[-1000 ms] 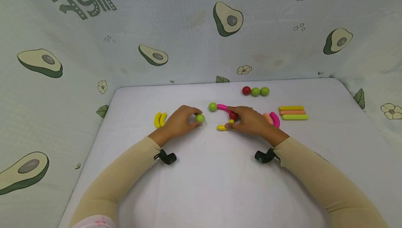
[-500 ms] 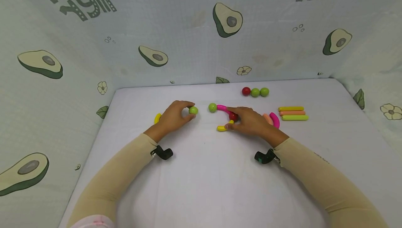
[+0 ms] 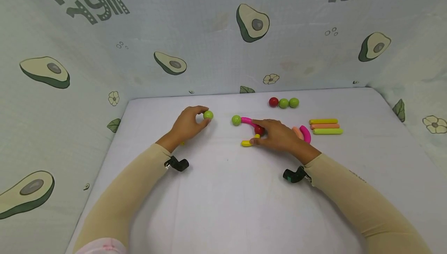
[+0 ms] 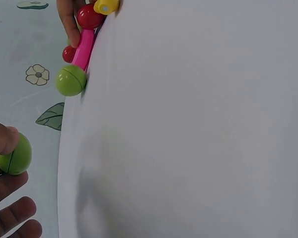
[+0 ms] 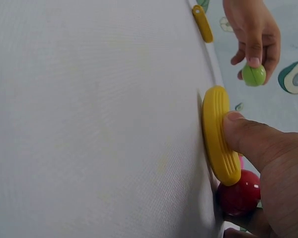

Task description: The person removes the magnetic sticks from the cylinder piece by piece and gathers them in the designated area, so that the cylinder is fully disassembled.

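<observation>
My left hand [image 3: 186,124] pinches a green ball [image 3: 208,115] between thumb and forefinger, raised off the white table; its other fingers spread loosely in the left wrist view. To the right, a joined chain lies on the table: a second green ball [image 3: 236,120], a curved pink rod [image 3: 246,120], a red ball [image 3: 259,130] and a curved yellow rod [image 5: 220,134]. My right hand [image 3: 276,135] grips this chain at the red ball. Its thumb [image 5: 248,136] presses on the yellow rod, while the fingers reach past the ball and are partly hidden.
At the back, a red ball [image 3: 274,102] and two green balls [image 3: 288,103] form a row. Straight rods [image 3: 324,126] lie at the right. Curved pink [image 3: 305,133] and peach [image 3: 298,132] rods sit behind my right hand. A curved yellow rod [image 5: 202,24] lies by my left arm.
My left hand has drawn the green ball back to the left and away from me, now covering most of the loose yellow rods. My right hand and the chain stay put.
</observation>
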A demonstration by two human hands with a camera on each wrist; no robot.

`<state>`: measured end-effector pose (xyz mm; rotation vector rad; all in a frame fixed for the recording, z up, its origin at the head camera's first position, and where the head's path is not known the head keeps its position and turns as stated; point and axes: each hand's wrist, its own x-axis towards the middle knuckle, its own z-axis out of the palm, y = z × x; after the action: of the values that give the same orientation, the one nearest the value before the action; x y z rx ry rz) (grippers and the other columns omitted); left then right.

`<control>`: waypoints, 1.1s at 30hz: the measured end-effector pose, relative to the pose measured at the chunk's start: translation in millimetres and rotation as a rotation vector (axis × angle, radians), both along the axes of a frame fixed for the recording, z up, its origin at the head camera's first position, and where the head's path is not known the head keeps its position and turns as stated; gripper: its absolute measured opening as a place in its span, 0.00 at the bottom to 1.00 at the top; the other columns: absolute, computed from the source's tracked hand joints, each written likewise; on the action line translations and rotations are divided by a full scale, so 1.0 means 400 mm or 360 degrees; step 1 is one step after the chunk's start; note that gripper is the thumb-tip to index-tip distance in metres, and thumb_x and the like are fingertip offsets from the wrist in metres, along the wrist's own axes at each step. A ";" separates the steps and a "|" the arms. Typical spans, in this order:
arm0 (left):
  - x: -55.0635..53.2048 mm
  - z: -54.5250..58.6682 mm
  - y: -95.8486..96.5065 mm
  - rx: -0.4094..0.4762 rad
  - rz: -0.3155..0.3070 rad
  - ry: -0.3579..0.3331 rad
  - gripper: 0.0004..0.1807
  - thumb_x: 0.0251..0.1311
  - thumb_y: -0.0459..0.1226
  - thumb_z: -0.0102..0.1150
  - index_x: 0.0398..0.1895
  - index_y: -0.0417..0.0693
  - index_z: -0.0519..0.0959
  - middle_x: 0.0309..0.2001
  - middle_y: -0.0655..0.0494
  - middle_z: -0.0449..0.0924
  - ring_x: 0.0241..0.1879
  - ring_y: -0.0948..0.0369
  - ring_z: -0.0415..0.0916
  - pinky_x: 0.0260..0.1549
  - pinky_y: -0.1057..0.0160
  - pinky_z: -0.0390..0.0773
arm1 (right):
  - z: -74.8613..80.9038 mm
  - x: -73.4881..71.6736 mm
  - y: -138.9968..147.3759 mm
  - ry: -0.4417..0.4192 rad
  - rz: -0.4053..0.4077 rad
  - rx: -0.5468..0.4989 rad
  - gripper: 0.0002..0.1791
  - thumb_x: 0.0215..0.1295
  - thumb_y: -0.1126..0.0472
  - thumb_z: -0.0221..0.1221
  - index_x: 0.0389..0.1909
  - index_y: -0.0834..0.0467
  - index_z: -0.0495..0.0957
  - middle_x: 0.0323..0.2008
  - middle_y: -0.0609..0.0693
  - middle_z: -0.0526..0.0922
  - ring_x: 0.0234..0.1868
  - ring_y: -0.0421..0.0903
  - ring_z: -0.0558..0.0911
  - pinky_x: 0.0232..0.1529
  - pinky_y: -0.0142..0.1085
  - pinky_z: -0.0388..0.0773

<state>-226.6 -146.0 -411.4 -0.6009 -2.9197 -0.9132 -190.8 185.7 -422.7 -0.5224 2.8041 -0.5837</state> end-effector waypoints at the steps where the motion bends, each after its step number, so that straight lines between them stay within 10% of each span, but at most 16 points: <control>1: -0.003 0.002 -0.003 -0.0003 0.0011 -0.0008 0.25 0.69 0.44 0.65 0.65 0.44 0.78 0.57 0.50 0.81 0.60 0.52 0.73 0.62 0.50 0.71 | 0.000 0.000 0.000 0.0002 0.0004 -0.0001 0.46 0.61 0.36 0.68 0.76 0.52 0.67 0.70 0.61 0.72 0.71 0.63 0.67 0.70 0.62 0.61; 33: -0.089 0.012 -0.073 0.0084 0.0255 -0.0098 0.27 0.70 0.46 0.64 0.67 0.45 0.75 0.61 0.45 0.78 0.63 0.48 0.72 0.65 0.46 0.69 | -0.002 0.004 0.001 -0.0004 -0.0028 0.0009 0.45 0.61 0.37 0.68 0.76 0.50 0.67 0.69 0.61 0.72 0.71 0.63 0.67 0.64 0.62 0.69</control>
<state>-262.2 -175.0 -406.5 -0.3360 -2.9338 -1.0026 -189.3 186.1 -423.4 -0.4959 2.8097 -0.5798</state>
